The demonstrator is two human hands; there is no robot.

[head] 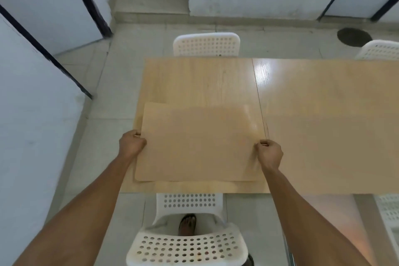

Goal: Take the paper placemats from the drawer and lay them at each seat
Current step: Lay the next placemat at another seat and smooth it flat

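A tan paper placemat (198,142) lies flat over the near left end of the light wooden table (313,97), in front of the near white chair (187,242). My left hand (132,143) grips its left edge and my right hand (269,153) pinches its right edge. A second sheet edge seems to show under the mat's near side, so I may be holding a small stack; I cannot tell how many.
A white perforated chair (206,44) stands at the table's far side, another (380,49) at the far right, and part of one (388,211) at the near right. White partition panels (32,114) close off the left. My foot (187,223) shows under the near chair.
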